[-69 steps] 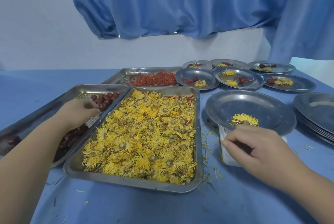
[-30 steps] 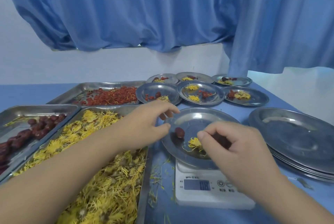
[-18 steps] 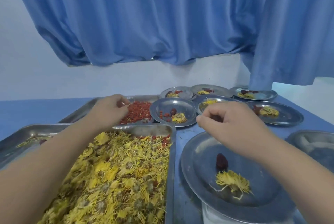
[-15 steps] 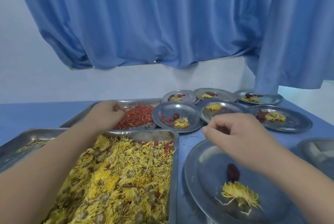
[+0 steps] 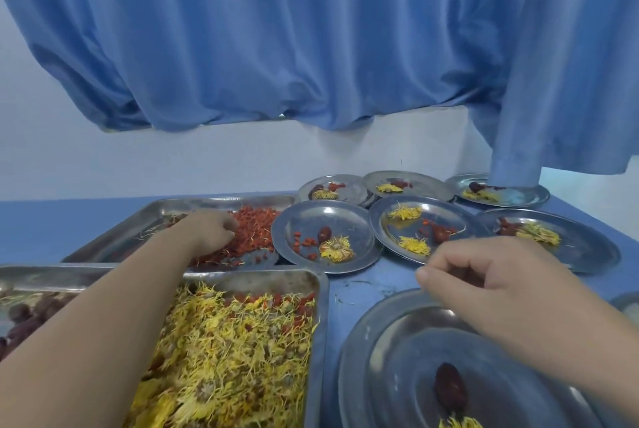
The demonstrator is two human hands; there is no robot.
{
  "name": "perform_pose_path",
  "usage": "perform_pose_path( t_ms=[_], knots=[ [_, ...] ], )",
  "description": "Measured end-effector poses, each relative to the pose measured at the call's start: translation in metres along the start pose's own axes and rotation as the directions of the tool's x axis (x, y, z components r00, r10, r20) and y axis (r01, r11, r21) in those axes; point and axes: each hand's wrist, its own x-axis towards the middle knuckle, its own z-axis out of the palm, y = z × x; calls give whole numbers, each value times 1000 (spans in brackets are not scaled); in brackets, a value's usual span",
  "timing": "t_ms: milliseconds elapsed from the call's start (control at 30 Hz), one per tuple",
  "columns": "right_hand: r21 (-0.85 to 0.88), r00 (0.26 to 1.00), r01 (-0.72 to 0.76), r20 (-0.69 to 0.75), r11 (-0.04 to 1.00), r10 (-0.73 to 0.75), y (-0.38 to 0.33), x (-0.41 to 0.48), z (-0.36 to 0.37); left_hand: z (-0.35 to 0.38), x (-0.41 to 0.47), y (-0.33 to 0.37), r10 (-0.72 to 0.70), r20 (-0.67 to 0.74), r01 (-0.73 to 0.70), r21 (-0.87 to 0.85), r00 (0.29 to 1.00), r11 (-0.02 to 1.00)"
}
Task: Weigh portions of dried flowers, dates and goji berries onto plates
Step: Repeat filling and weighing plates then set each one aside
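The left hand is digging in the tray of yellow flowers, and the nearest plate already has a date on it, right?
Not quite. In the head view the left hand is among the goji berries in the far tray, beyond the yellow flowers. The nearest plate does have a date on it.

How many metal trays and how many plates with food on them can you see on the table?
Trays: 3 (goji tray, flower tray, date tray)
Plates with food: 7 (six far plates, near plate)
Total: 10
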Motion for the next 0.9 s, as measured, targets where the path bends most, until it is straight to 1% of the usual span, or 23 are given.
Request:
perform_pose_path(
  t_ms=[167,400,700,900],
  knots=[
    [7,1000,29,4,1000,-29,2,6,3,10,19,10,12,132,-35,171,991,985],
    [-4,997,51,59,999,-51,1,4,6,13,20,20,-33,88,1,347,996,938],
    [-16,996,76,51,997,-75,3,4,1,18,20,19,-79,72,52,320,994,946],
    [-35,996,58,73,998,-55,5,3,6,20,26,16,-106,82,98,97,991,991]
  ],
)
